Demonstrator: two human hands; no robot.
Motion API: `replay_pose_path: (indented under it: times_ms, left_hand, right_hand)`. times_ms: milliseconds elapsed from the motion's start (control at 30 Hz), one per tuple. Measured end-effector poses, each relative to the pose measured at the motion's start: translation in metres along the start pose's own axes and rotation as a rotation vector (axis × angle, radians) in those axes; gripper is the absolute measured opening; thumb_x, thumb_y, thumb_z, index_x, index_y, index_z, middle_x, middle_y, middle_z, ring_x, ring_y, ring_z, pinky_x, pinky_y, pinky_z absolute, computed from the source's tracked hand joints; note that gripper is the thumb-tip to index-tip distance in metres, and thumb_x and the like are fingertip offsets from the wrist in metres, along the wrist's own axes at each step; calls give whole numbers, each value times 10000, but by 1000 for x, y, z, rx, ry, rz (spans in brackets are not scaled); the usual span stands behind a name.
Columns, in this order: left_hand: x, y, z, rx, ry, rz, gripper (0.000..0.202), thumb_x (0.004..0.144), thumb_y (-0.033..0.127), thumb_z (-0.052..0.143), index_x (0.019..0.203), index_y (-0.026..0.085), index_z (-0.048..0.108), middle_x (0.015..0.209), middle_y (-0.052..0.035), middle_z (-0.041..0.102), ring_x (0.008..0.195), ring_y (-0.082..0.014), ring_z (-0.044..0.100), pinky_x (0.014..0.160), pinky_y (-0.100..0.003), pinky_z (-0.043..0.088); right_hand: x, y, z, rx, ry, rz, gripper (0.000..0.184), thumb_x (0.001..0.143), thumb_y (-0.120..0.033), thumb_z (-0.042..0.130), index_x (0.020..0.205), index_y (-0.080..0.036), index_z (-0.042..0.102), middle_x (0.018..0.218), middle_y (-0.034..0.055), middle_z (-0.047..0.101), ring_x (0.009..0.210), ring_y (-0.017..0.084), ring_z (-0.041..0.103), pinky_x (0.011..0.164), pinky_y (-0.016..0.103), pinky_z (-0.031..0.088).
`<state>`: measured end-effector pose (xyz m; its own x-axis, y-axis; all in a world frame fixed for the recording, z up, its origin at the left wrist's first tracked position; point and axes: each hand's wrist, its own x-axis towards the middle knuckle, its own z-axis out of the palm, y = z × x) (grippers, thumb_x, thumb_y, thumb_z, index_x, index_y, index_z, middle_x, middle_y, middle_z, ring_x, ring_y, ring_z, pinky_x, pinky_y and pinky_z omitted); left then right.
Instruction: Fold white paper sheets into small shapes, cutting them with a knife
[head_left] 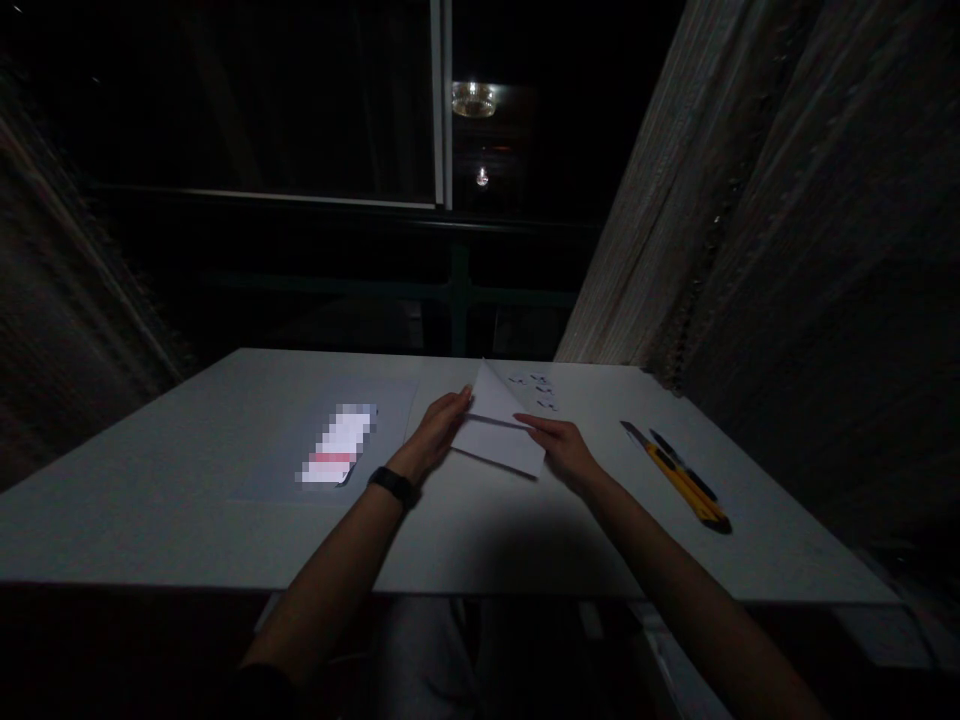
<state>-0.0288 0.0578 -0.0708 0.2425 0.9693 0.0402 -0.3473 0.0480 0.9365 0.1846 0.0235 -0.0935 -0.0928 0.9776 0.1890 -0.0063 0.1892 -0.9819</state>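
The left hand [436, 432] and right hand [566, 450] are holding paper [497, 443] between them, apparently folding it. The next move is probably calling for aligning its edges.

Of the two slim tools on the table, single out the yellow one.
The cutter, nearer the right hand; it is mostly yellow, while the pen beside it looks dark.

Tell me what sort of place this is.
Probably a dim room at home: a white flat-topped table, long pale fabric curtains and a dark, pale-framed glass window suggest it.
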Motion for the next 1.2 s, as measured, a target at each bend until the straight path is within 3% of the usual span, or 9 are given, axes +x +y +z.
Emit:
replay_pose_path:
  times_ms: [100,200,367,500,600,667,833,1000,1200]
  left_hand:
    - [1,-4,-1,131,111,41,352,581,414,751,658,130,556,594,8,569,532,-85,536,487,-179,412]
    - [1,-5,-3,188,166,43,369,552,420,761,651,133,552,561,5,586,480,-96,533,449,-194,392]
    - [1,-2,-5,175,194,94,576,532,387,781,1010,127,591,689,-49,676,555,-162,614,505,-260,469]
    - [3,-3,-3,177,228,137,607,556,366,772,1078,103,611,771,-81,701,614,-175,633,569,-282,496]
    - [2,-5,1,251,235,169,534,586,359,753,1041,99,647,836,-96,709,700,-204,648,644,-307,509]
    - [0,-6,5,337,204,213,468,621,356,728,1017,113,666,892,-98,707,788,-226,650,713,-326,509]
    - [-6,-11,13,507,101,347,382,711,362,653,1035,159,665,1036,-81,671,971,-247,613,861,-364,469]
    - [-10,-15,15,546,129,381,369,736,370,630,1056,189,656,1071,-66,655,1005,-239,602,901,-359,452]
    - [-14,-15,17,585,151,404,303,739,369,629,989,208,686,1033,-51,672,983,-235,613,888,-356,461]
  right_hand:
    - [-4,2,10,-185,-51,-79,323,732,-313,583,1024,-211,675,951,46,696,852,210,606,764,354,450]
    - [-8,-1,14,-230,-110,-86,345,745,-345,578,1054,-215,661,1006,54,682,886,218,604,802,374,448]
    - [-13,-7,14,-50,-304,59,500,671,-335,684,1140,-186,602,1050,71,658,866,211,614,819,393,448]
    - [-17,-13,11,196,-425,146,787,602,-257,757,1310,-224,414,1107,81,629,968,224,596,873,405,425]
    - [-15,-16,13,321,-245,132,964,608,-265,757,1392,-301,196,1159,71,601,1034,210,574,891,381,424]
    - [-8,-18,18,346,-96,145,991,607,-286,758,1395,-310,158,1111,54,622,981,196,601,860,348,450]
    - [23,-22,39,366,54,123,876,571,-310,773,1311,-275,305,919,35,667,762,204,646,704,348,512]
    - [38,-23,51,329,188,89,632,477,-261,809,1032,-204,511,809,24,661,685,200,630,654,354,516]
    - [27,-20,50,384,150,20,439,507,-234,784,880,-179,559,725,2,651,634,171,606,623,318,502]
